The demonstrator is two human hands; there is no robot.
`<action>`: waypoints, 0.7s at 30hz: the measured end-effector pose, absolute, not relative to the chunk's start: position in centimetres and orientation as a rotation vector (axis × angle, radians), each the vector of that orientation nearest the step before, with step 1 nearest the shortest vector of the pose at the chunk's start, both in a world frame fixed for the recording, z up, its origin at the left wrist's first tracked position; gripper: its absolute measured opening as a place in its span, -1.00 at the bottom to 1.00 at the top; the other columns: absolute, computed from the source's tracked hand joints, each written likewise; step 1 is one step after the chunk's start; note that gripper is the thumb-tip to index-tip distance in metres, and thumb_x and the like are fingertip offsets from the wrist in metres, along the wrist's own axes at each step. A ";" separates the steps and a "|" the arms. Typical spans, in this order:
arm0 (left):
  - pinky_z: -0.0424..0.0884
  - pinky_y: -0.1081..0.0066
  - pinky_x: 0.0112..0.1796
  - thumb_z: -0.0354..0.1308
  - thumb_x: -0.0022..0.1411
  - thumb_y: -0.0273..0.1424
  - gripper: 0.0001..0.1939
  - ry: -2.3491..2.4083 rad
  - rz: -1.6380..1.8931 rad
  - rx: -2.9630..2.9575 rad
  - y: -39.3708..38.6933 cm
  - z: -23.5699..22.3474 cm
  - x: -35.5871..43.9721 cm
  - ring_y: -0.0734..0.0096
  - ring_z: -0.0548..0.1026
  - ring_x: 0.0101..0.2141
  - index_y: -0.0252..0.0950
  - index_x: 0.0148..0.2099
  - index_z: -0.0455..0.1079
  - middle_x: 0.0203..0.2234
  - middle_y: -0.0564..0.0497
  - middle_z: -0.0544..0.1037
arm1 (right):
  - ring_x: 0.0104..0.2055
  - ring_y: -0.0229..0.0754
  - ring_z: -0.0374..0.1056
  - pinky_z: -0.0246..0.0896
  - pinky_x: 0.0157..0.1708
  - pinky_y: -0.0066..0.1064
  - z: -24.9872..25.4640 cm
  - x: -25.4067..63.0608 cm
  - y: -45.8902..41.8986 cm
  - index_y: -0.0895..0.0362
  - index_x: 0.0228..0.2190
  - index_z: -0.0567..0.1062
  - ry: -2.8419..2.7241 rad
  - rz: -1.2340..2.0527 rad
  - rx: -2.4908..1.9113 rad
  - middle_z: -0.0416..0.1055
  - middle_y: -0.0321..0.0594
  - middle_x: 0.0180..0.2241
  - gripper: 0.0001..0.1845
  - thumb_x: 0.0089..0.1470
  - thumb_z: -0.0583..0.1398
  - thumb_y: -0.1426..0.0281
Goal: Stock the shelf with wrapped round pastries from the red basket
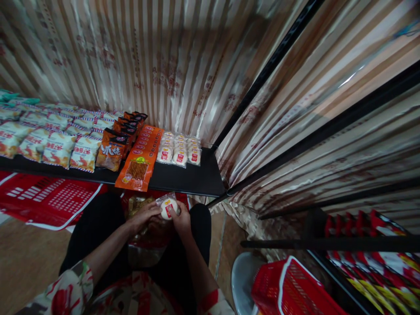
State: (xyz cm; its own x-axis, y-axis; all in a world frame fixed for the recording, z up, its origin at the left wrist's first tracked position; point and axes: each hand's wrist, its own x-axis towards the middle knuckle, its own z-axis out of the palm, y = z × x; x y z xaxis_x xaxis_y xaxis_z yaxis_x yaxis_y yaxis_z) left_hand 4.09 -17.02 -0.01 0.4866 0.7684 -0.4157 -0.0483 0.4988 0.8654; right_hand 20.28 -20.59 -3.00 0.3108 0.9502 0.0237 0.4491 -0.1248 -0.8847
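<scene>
Both my hands hold one small clear-wrapped round white cake with a red label (167, 207) just below the front edge of a black shelf (183, 179). My left hand (141, 216) grips it from the left, fingers curled. My right hand (181, 218) pinches it from the right. Beneath my hands, on my lap, lies an open bag of more snacks (138, 204). On the shelf, straight ahead, sit rows of the same wrapped cakes (180, 149), with an orange flat pack (140, 159) to their left.
Left along the shelf are dark orange snack bags (113, 149) and white-and-red chip bags (49, 142). A striped curtain hangs behind. A red banner (46, 199) lies under the shelf. A red basket (295, 288) and a white stool (243, 280) stand at lower right.
</scene>
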 end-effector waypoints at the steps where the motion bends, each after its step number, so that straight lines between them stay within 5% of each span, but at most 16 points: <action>1: 0.32 0.49 -0.40 0.25 -0.14 -0.19 -0.56 0.949 0.605 0.929 -17.0 0.2 4.4 0.42 0.46 -0.40 -0.35 -0.21 0.36 -0.41 -0.03 0.52 | -0.22 -0.16 0.37 0.25 -0.19 -0.39 -2.9 20.3 -20.6 0.16 -0.18 0.39 -1.225 0.736 -1.723 0.44 -0.17 -0.25 -0.60 -0.05 0.16 0.21; 10: 0.27 0.51 -0.49 0.23 -0.21 -0.24 -0.65 1.042 0.746 0.997 -16.0 0.4 7.4 0.51 0.38 -0.53 -0.33 -0.34 0.32 -0.60 0.11 0.42 | -0.29 -0.17 0.40 0.30 -0.30 -0.42 -1.7 20.5 -20.9 0.18 -0.21 0.35 -1.061 0.660 -1.708 0.47 -0.15 -0.31 -0.61 -0.02 0.12 0.17; 21: 0.28 0.48 -0.44 0.07 -0.06 -0.28 -0.67 1.139 0.831 1.216 -13.7 1.1 8.4 0.45 0.40 -0.49 -0.38 -0.26 0.39 -0.51 0.02 0.48 | -0.37 -0.23 0.40 0.31 -0.38 -0.47 -0.6 21.9 -19.5 0.16 -0.23 0.41 -1.095 0.641 -1.632 0.43 -0.17 -0.32 -0.66 0.02 0.07 0.21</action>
